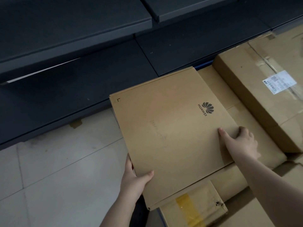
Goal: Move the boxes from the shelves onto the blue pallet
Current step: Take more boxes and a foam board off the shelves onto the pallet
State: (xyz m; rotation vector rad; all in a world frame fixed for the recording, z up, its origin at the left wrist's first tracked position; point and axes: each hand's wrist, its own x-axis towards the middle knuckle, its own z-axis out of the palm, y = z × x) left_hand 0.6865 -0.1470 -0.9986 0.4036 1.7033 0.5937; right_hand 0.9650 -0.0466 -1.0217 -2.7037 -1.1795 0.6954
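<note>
A flat brown Huawei box (168, 128) lies tilted over a stack of cardboard boxes in the middle of the view. My left hand (133, 179) grips its near left edge, thumb on top and fingers underneath. My right hand (239, 140) grips its right edge, thumb on the top face and fingers curled over the side. A sliver of the blue pallet (204, 64) shows behind the box, mostly hidden by boxes. The dark shelves (73, 51) fill the upper left with no boxes on them.
A thick cardboard box with a white label (262, 89) sits on the right. Flat boxes (255, 133) lie under the Huawei box. A small box with yellow tape (195, 205) sits at the front. Pale tiled floor (57, 169) spreads on the left.
</note>
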